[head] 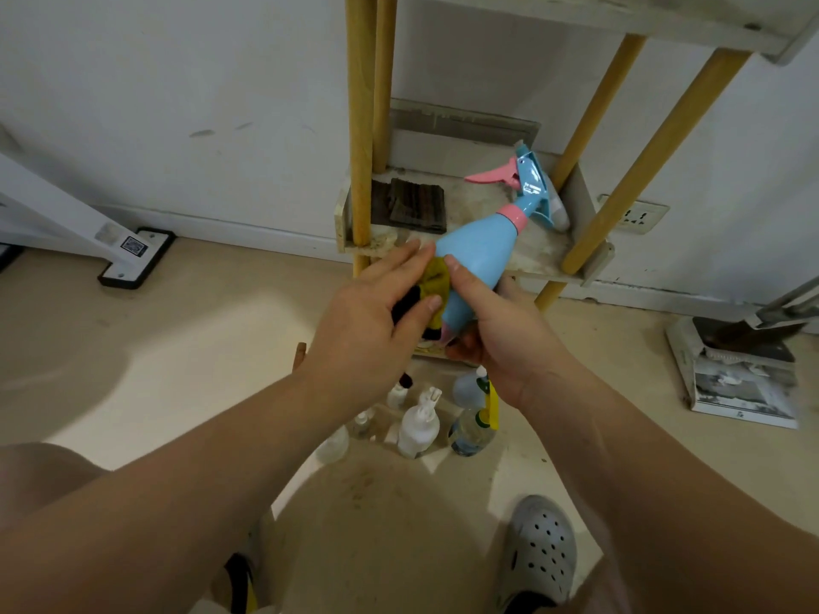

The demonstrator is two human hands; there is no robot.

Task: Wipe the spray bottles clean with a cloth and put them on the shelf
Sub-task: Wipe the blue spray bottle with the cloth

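Note:
A light blue spray bottle [481,254] with a pink trigger and pink collar is held tilted, nozzle pointing up and away, in front of the shelf [545,254]. My right hand [492,330] grips its base from below, thumb lying along the body. My left hand [376,316] presses a yellow and black cloth [432,279] against the bottle's left side, thumb pinching the cloth. Several other bottles [419,427], white and clear, stand on the floor below my hands.
The shelf has yellow wooden posts [360,126] and a dirty white board; a dark folded item [410,206] lies on it. A dustpan and papers [740,370] sit at the right, a white stand foot [133,259] at the left. My grey shoe [538,551] is lower right.

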